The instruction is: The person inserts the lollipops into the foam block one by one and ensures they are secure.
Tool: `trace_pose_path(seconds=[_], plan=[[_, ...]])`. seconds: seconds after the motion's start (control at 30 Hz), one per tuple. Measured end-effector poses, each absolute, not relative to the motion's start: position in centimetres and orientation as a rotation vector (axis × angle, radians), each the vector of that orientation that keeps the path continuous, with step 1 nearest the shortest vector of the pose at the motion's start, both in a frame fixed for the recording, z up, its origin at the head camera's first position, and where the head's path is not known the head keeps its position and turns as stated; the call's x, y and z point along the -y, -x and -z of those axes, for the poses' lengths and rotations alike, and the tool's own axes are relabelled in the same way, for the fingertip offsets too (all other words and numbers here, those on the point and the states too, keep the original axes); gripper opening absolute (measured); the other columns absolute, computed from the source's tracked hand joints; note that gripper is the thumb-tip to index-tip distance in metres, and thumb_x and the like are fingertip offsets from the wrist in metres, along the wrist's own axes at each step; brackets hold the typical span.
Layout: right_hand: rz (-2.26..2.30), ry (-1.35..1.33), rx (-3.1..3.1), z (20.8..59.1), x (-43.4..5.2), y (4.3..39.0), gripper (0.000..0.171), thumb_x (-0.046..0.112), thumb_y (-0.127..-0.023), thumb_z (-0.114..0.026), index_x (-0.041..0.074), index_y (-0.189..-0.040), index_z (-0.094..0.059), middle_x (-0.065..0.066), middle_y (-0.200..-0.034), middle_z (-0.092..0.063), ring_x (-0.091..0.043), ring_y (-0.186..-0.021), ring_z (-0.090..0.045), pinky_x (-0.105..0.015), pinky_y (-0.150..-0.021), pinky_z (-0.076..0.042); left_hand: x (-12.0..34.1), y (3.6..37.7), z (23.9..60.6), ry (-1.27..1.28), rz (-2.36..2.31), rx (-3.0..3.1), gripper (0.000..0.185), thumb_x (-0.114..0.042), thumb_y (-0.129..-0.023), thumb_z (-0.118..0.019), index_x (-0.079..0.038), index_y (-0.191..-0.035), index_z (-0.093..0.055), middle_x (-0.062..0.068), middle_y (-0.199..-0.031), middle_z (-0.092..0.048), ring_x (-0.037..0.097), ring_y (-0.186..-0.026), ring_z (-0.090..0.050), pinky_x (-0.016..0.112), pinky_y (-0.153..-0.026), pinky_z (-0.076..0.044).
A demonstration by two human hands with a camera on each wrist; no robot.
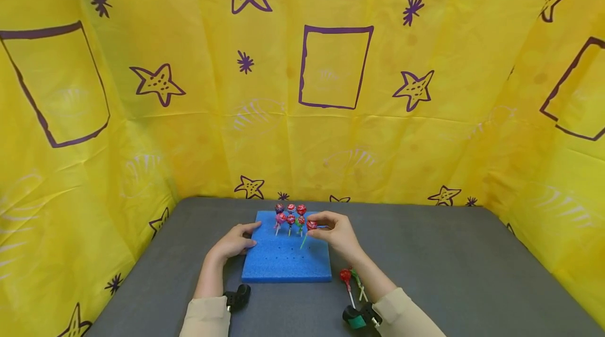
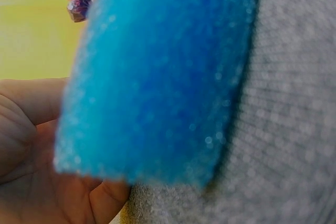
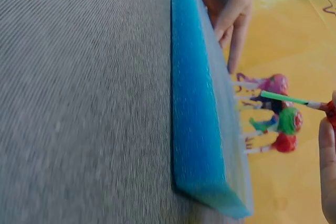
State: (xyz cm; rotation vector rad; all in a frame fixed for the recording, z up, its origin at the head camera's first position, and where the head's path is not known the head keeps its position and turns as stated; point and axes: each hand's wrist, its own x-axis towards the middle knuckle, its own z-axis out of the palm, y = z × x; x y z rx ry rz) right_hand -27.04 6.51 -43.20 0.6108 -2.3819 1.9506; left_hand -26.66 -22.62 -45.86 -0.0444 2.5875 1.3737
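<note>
A blue foam block (image 1: 285, 269) with small holes lies flat on the table. My left hand (image 1: 231, 242) rests on its left edge, forefinger and thumb apart and extended onto the top. In the left wrist view, the foam end (image 2: 152, 87) covers part of that hand. Between right thumb and fingers, my right hand (image 1: 337, 232) pinches a red lollipop (image 1: 312, 225) by its wrapped head. The green stick (image 3: 283, 98) slants down over the block's right part. Two rows of wrapped lollipops (image 1: 290, 219) stand upright in the block's far half, left of the right hand.
On the grey table (image 1: 425, 263), a red lollipop (image 1: 345, 276) and a green-wrapped lollipop (image 1: 356, 277) lie beside the right forearm. Dark wrist cameras (image 1: 238, 297) sit at both sleeves. A yellow patterned cloth (image 1: 331, 143) encloses the table's back and sides.
</note>
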Motion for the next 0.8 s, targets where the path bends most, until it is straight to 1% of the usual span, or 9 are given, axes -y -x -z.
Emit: trace_pose_path(seconds=[0.13, 0.27, 0.33, 0.43, 0.53, 0.6, 0.8], plan=[[-1.967, -0.592, 2.358, 43.4, -5.5, 27.2, 0.030, 0.002, -0.079, -0.079, 0.003, -0.109, -0.074, -0.019, -0.111, -0.073, -0.021, -0.098, -0.070, -0.022, -0.081, -0.058, 22.6, 26.7, 45.9, 0.046, -1.382, -2.587, 0.056, -0.004, -0.090, -0.061, -0.009, -0.145, -0.050, 0.025, -0.131, -0.049, 0.034, -0.111, -0.051, 0.043, -0.083, -0.057], [-1.997, -0.575, 2.328, 43.5, -4.6, 27.3, 0.030, 0.001, -0.078, -0.079, 0.004, -0.108, -0.075, -0.020, -0.110, -0.073, -0.028, -0.099, -0.071, -0.021, -0.079, -0.058, 22.5, 26.8, 45.9, 0.030, -1.382, -2.587, 0.055, -0.004, -0.091, -0.061, -0.008, -0.145, -0.050, 0.025, -0.130, -0.051, 0.033, -0.110, -0.052, 0.041, -0.082, -0.057], [-2.026, -0.563, 2.312, 43.5, -4.2, 27.3, 0.030, -0.001, -0.078, -0.079, 0.004, -0.107, -0.075, -0.020, -0.110, -0.073, -0.029, -0.099, -0.071, -0.021, -0.077, -0.058, 22.5, 26.8, 45.9, 0.032, -1.388, -2.583, 0.055, -0.004, -0.091, -0.061, -0.008, -0.145, -0.050, 0.025, -0.131, -0.051, 0.033, -0.111, -0.052, 0.042, -0.083, -0.057], [-2.040, -0.549, 2.300, 43.6, -3.7, 27.2, 0.029, -0.002, -0.078, -0.078, 0.004, -0.107, -0.075, -0.019, -0.110, -0.073, -0.024, -0.096, -0.071, -0.021, -0.076, -0.058, 22.5, 26.8, 45.8, 0.029, -1.380, -2.583, 0.055, -0.003, -0.091, -0.060, -0.008, -0.145, -0.049, 0.025, -0.132, -0.050, 0.034, -0.112, -0.052, 0.043, -0.085, -0.057], [-2.027, -0.549, 2.289, 43.6, -3.1, 27.1, 0.029, 0.000, -0.078, -0.079, 0.003, -0.107, -0.075, -0.019, -0.109, -0.073, -0.017, -0.094, -0.069, -0.022, -0.076, -0.059, 22.6, 26.8, 45.8, 0.048, -1.377, -2.583, 0.055, -0.004, -0.091, -0.060, -0.009, -0.145, -0.050, 0.025, -0.133, -0.049, 0.034, -0.112, -0.051, 0.045, -0.086, -0.057], [-2.016, -0.561, 2.286, 43.7, -2.7, 27.1, 0.030, 0.001, -0.078, -0.079, 0.004, -0.107, -0.075, -0.019, -0.109, -0.073, -0.014, -0.094, -0.069, -0.023, -0.078, -0.059, 22.6, 26.8, 45.8, 0.044, -1.369, -2.587, 0.056, -0.003, -0.091, -0.060, -0.009, -0.145, -0.050, 0.026, -0.133, -0.049, 0.034, -0.112, -0.051, 0.045, -0.086, -0.057], [-1.973, -0.590, 2.311, 44.2, -1.7, 27.1, 0.029, 0.002, -0.080, -0.078, 0.006, -0.108, -0.075, -0.017, -0.111, -0.074, -0.017, -0.097, -0.070, -0.025, -0.082, -0.059, 22.7, 26.7, 45.9, 0.044, -1.377, -2.580, 0.056, -0.002, -0.091, -0.060, -0.008, -0.145, -0.049, 0.026, -0.133, -0.050, 0.034, -0.113, -0.052, 0.046, -0.087, -0.057]])
